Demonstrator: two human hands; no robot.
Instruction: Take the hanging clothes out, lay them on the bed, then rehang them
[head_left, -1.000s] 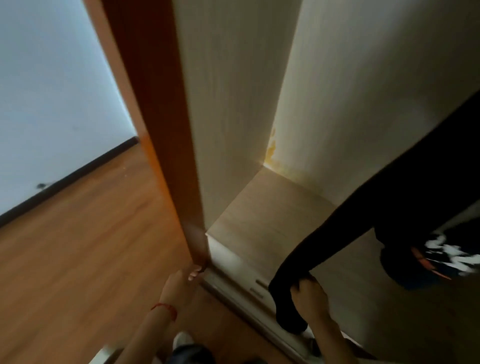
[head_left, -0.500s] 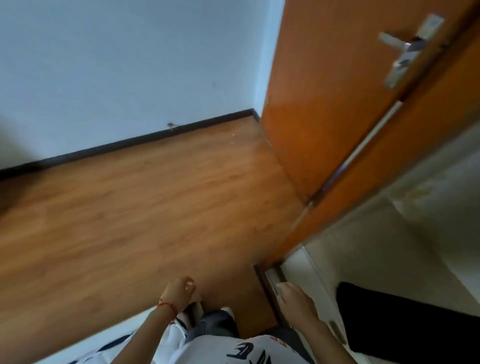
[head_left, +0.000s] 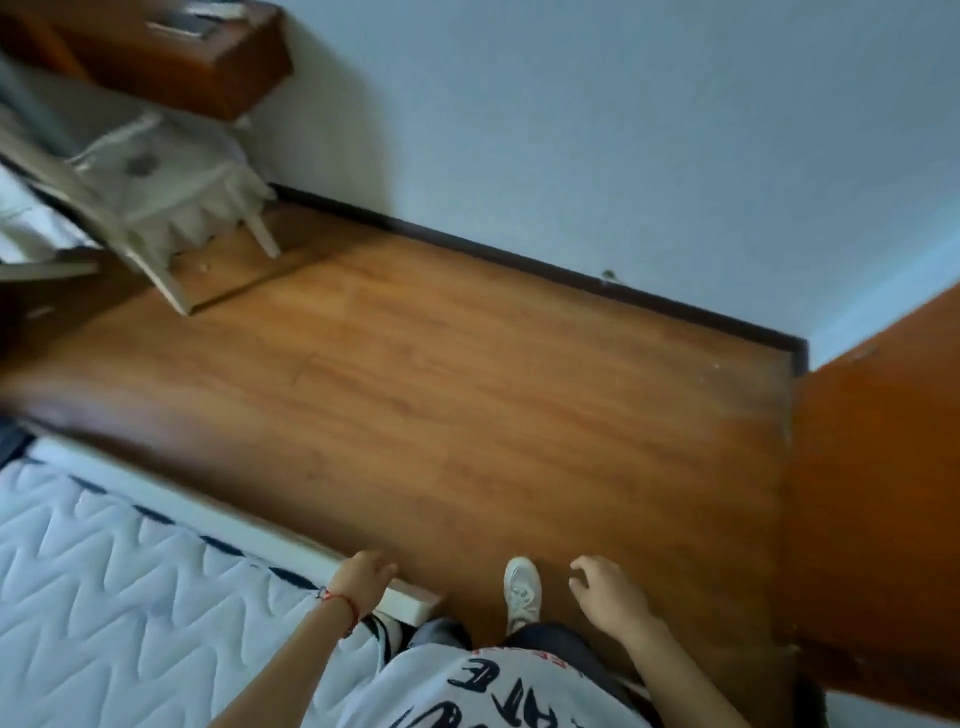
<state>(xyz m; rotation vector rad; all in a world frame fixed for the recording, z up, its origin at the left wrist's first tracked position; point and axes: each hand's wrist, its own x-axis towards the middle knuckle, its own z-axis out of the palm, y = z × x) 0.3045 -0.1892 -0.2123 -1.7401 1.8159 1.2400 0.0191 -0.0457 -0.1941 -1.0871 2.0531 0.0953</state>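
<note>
Near the bottom of my view both hands hang empty over the floor (head_left: 467, 395): the left hand (head_left: 361, 577) sits loosely curled above the corner of the bed (head_left: 119, 587), gripping nothing, and the right hand (head_left: 605, 592) has its fingers relaxed and slightly spread beside my white shoe (head_left: 522, 592). I see no hanging clothes anywhere in this view, neither on the bare quilted mattress at near left nor in either hand, so I cannot tell where they are. My worry is losing track of the garments while I face away from them, or clipping my shin on the bed's protruding white corner just by my feet. An orange door (head_left: 872, 519) crowds the right side and could block a turn. At far left a pale chair (head_left: 171, 208) stands below a wooden shelf (head_left: 208, 62), well apart from me.
</note>
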